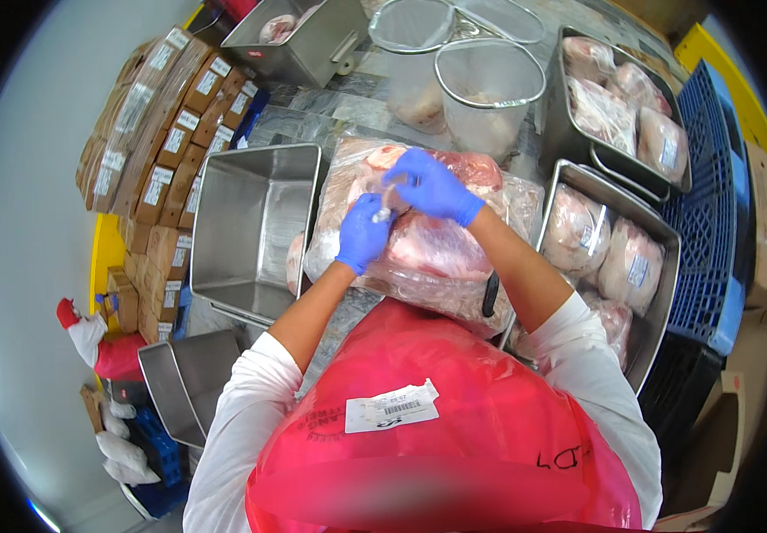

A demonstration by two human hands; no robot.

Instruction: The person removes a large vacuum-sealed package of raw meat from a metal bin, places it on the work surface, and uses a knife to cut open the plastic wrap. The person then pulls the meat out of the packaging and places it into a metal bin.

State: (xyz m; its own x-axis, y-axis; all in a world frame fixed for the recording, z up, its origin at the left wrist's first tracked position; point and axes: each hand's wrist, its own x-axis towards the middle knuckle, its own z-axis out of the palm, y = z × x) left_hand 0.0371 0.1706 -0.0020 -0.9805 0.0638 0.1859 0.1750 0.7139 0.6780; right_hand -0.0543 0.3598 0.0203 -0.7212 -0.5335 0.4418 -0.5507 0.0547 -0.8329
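Large pieces of raw pink meat (437,247) lie before me on a work surface covered with clear plastic (374,277). My left hand (364,234), in a blue glove, is closed on a bunched bit of clear plastic wrap at the meat's left side. Just above and to the right, my right hand (437,186), also blue-gloved, reaches over the meat with bent fingers. Its fingertips are pinched near the left hand; what they hold is too small to make out. A black handle (490,295) lies at the near right edge of the surface.
At left stands a steel bin (254,222); more steel bins (192,382) sit lower left. On the right, a steel bin (667,240) and a dark bin (552,115) hold bagged meat. Clear-walled round containers (490,89) stand beyond. Stacked boxes (161,178) and a person (99,338) are at left.
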